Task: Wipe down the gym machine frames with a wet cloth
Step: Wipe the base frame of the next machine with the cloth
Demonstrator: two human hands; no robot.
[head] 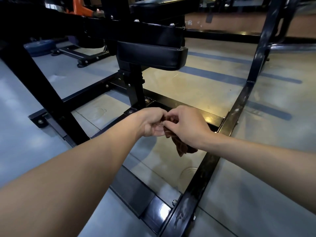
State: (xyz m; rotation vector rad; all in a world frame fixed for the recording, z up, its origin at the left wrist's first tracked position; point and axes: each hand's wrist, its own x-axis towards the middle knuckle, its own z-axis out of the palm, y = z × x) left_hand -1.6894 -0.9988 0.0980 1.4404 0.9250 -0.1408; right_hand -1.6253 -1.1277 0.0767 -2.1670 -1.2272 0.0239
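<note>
Between both hands [168, 124], above frame [198, 178]: brown cloth [181, 146]

Crumpled brown cloth [181, 147] above black frame [191, 190]

The cloth [181, 146] is dark reddish-brown with a faint woven check, the machine frame [196, 177] glossy black, scuffed whitish on the near right. Seat pad [150, 55] is black too, the floor [256, 177] pale grey with blue-grey stripes on the far right, and there's something orange [80, 7] far left.
</note>
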